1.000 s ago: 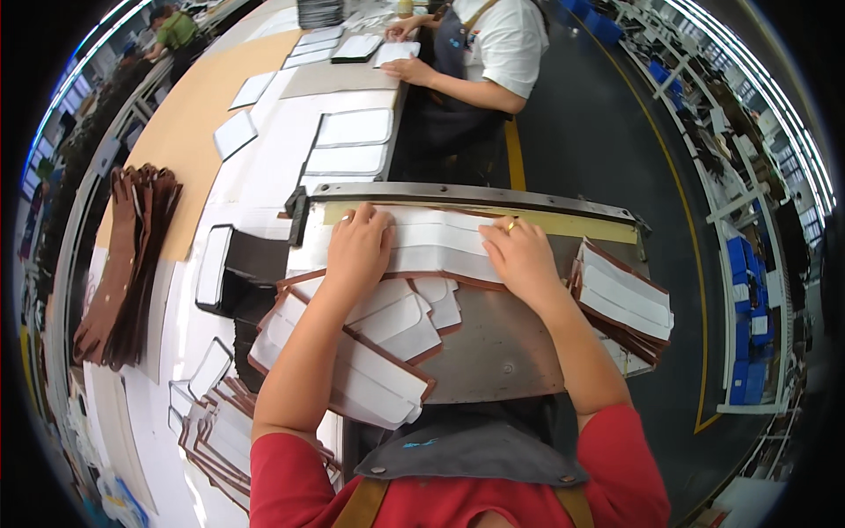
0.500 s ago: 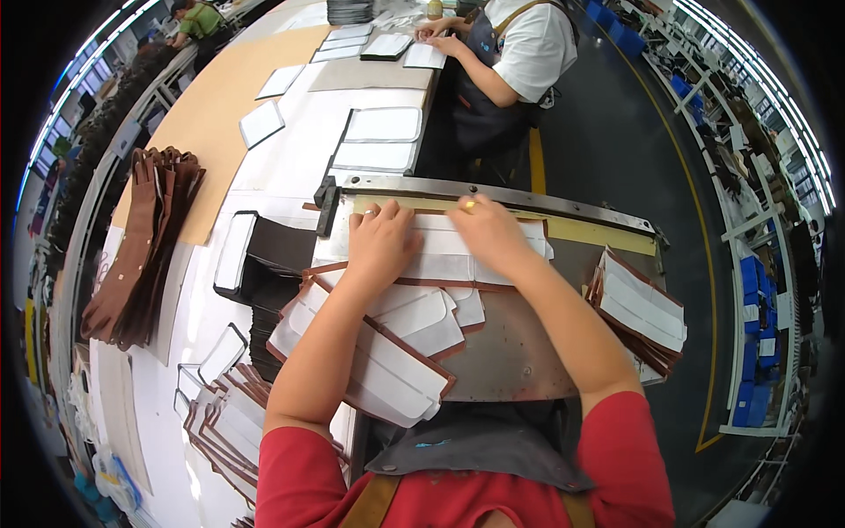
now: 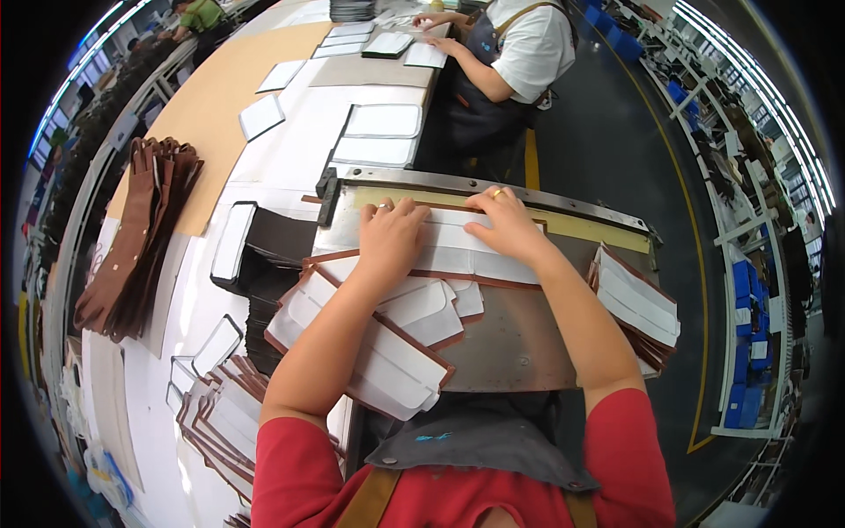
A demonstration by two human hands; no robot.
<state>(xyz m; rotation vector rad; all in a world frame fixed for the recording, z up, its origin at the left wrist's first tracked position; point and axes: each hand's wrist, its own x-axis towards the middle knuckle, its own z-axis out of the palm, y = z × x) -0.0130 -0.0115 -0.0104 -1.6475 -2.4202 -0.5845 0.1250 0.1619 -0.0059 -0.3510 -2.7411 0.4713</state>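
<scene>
A long brown-edged panel with a white backing lies on a metal plate, its far edge folded near a yellowish strip. My left hand rests on the panel's left part, fingers stretched toward that far edge. On the right part lies my right hand, thumb spread away from the fingers. Neither hand grips the panel. Under my left forearm, more brown-edged white panels overlap at angles. Smaller white pieces sit beside them.
A metal bar crosses the plate's far side. Stacked panels lie at its right edge, black-edged pieces at its left. Brown leather strips are bundled far left. Across the table, a person handles white pieces.
My right hand has shifted slightly right, its thumb and fingers now spread apart. My left fingers have moved a little to the right. The person opposite has drawn their hands apart.
</scene>
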